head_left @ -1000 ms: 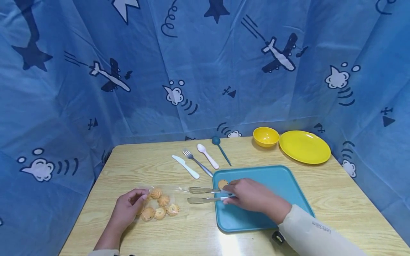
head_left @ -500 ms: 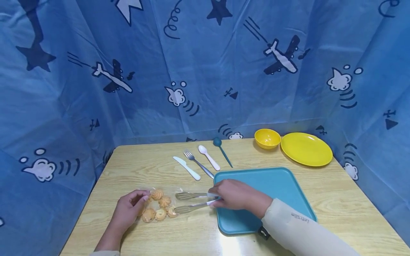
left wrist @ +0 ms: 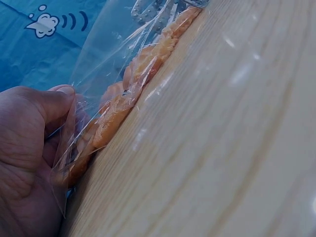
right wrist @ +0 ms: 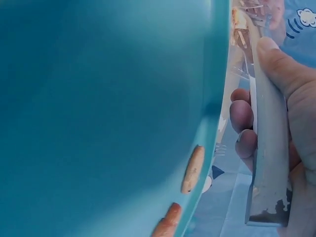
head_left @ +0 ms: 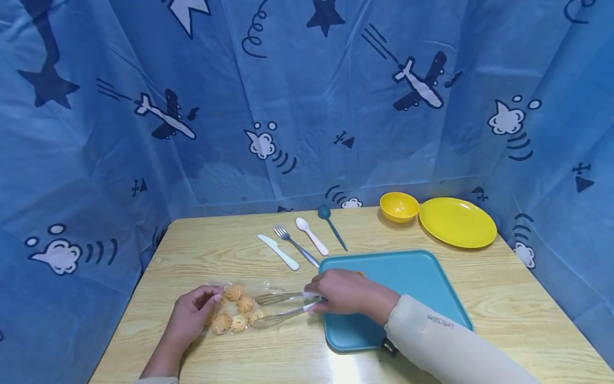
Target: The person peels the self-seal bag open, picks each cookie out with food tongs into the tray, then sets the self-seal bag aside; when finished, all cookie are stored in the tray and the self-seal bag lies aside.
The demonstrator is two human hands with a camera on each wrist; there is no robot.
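Silver metal tongs [head_left: 275,298], gripped by right hand [head_left: 342,290], moved toward 9 o'clock; left hand [head_left: 194,312] pinches clear plastic bag [left wrist: 113,74]; wood-grain table [head_left: 225,245]; blue printed curtain [head_left: 307,96], 12 o'clock.

Even light, white glare on table [head_left: 344,367], shadowed tray [right wrist: 108,108], soft wrist views

On the surface [head_left: 283,357], the tray [head_left: 408,285] is ringed by cookies [head_left: 245,304] at nine o'clock, cutlery [head_left: 299,248] at ten, bowl [head_left: 400,208] at twelve, plate [head_left: 458,222] at one.
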